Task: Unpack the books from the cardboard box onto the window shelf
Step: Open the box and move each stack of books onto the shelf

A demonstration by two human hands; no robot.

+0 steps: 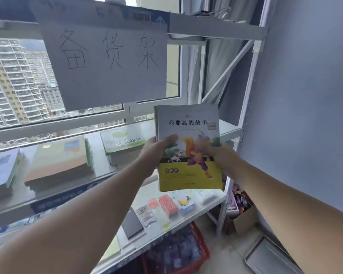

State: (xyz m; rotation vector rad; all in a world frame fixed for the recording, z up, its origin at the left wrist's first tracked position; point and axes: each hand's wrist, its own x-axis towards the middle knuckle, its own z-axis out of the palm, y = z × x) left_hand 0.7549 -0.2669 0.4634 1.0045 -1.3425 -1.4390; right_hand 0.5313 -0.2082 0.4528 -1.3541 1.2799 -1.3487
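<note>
Person's got both arms stretched out toward the window shelf, left hand and right hand clamped on either side of a small stack of books, held up in the air just in front of the shelf's bare right end. More book piles already sit on it to the left. A handwritten paper sign hangs above

Both hands, left hand and right hand, grip book stack above window shelf.
</note>
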